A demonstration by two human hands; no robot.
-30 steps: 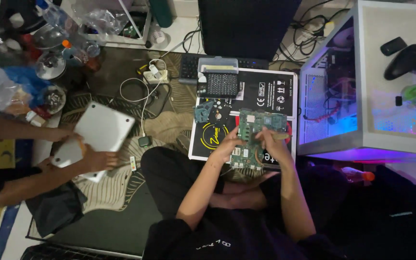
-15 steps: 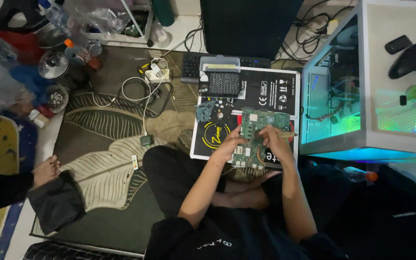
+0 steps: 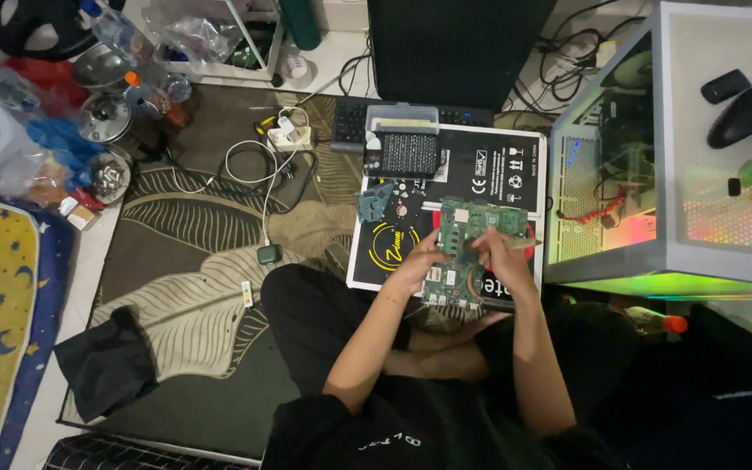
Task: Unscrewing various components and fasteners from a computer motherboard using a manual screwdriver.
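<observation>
Circuit board (image 3: 467, 252), green, lies on a black flat box (image 3: 498, 174) in front of your crossed legs, centre frame. Your left hand (image 3: 418, 265) grips the board's edge at 9 o'clock, fingers curled on it. Your right hand (image 3: 502, 252) sits over the board's 3 o'clock side, pinching a thin stick-like tool (image 3: 522, 243); what kind, can't tell. At 12 o'clock from the board sits a black heatsink block (image 3: 409, 153) with a keyboard (image 3: 354, 122) behind it. A smaller grey board (image 3: 376, 202) lies at 10 o'clock. A lit computer case (image 3: 681, 174) stands at 3 o'clock, just beside the box. White cables (image 3: 254, 165) sprawl on the leaf-pattern rug (image 3: 193, 287) at 9 o'clock.
</observation>
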